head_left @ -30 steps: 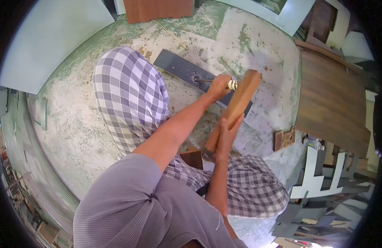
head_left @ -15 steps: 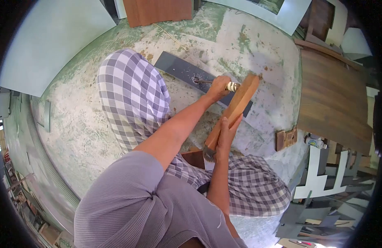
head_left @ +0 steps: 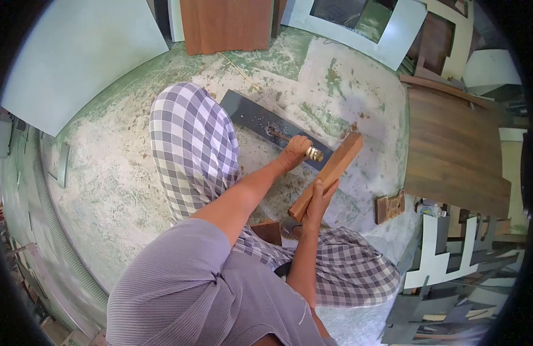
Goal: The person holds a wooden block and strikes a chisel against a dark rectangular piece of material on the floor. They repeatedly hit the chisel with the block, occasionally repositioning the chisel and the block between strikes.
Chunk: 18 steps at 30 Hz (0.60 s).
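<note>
The mottled floor spreads beneath everything, with a wide brown panel lying at the right. The long dark board rests on the floor, slanting away from the checkered left knee. Over its near end slants a thick wooden block, its lower part gripped by the partly closed right hand. The left hand is closed around a slim tool, whose tip meets a chip-strewn spot on the board; its banded handle end sits near the block.
</note>
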Tool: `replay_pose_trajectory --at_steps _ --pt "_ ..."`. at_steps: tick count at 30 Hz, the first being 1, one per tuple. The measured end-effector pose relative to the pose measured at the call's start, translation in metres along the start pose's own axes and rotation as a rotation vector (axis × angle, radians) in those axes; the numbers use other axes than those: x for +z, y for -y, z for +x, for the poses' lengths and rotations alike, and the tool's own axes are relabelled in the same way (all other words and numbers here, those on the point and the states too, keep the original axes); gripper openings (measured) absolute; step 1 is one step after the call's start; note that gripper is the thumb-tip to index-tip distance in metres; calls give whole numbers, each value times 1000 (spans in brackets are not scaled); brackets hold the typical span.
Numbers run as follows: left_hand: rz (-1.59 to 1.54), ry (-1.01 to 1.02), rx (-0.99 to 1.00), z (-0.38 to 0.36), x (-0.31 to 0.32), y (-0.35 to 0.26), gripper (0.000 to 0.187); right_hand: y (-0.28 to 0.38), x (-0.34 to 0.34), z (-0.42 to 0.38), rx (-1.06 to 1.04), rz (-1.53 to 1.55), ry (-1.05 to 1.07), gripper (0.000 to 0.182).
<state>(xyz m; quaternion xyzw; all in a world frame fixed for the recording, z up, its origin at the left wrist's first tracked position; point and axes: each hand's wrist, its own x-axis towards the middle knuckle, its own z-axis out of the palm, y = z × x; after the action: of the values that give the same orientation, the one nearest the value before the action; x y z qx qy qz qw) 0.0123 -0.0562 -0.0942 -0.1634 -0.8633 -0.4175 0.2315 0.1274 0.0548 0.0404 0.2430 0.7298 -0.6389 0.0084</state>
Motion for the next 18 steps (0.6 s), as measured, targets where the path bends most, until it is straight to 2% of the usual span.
replay_pose_trajectory --at_steps 4,6,7,9,13,15,17,18 --pt "-107 -22 -31 20 -4 6 30 8 -4 2 -54 60 -24 76" --pt "-85 -203 -198 37 -14 -6 31 16 -10 -1 -138 -3 -92 76" --pt "-91 -195 -196 47 -19 -12 31 14 -16 -3 -133 -2 -102 76" --pt "-511 -433 -614 80 -35 -22 33 18 -20 0 -152 -8 -125 76" --pt "-432 -489 -508 109 -51 -32 32 23 -27 -4 -176 -34 -154 78" --pt "-221 -401 -420 109 -49 -32 38 20 -27 0 -156 29 -135 78" --pt "-236 -349 -437 95 -45 -35 39 21 -27 0 -144 25 -116 78" --pt "-193 -295 -386 86 -45 -34 37 24 -26 -1 -141 17 -100 78"
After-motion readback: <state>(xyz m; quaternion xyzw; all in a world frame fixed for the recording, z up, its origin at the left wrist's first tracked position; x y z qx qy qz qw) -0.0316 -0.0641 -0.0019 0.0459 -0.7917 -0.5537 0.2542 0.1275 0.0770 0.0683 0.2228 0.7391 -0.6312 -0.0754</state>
